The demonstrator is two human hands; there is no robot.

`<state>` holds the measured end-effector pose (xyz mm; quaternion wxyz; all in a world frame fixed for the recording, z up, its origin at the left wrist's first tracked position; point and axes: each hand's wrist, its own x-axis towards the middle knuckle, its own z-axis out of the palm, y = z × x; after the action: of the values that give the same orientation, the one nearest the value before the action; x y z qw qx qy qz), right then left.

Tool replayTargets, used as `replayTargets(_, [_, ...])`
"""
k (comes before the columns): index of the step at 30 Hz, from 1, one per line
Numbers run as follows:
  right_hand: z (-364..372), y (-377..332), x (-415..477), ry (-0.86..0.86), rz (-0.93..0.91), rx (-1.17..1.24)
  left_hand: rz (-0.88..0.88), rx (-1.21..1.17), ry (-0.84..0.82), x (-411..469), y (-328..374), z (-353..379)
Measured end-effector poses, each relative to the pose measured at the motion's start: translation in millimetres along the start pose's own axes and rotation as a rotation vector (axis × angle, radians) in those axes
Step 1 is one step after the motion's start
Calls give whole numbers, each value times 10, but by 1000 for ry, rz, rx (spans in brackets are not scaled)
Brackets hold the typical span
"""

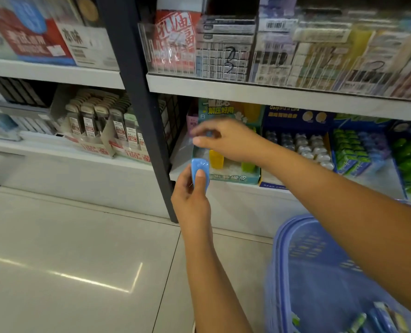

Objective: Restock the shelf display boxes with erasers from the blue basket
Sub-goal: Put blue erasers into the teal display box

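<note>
basket (280, 239), eraser (200, 169) in l hand (192, 197)

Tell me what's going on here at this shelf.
A person is restocking a shop shelf. Their left hand holds a blue eraser just in front of the teal display box, where a yellow eraser and a green eraser already stand. The right hand is over the box, apparently pinching a small blue item, too blurred to identify. The blue basket sits at lower right with packets inside.
</note>
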<state>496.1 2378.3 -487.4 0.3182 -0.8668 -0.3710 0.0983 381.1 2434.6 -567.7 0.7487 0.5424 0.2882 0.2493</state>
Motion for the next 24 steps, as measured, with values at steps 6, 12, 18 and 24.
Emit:
replayTargets(6, [-141,77,-171,-131,26,256,108,-52,25,70,71,68])
replayTargets(12, [-61,223,245,227,130,16,171,395,64,185,-123,5])
replayTargets(18, [114,294,459,168,181,-149,239,484,39,214,-300,-22])
replayTargets(24, [160,227,501,150,246,-328,259,496,34,245,-345,-29])
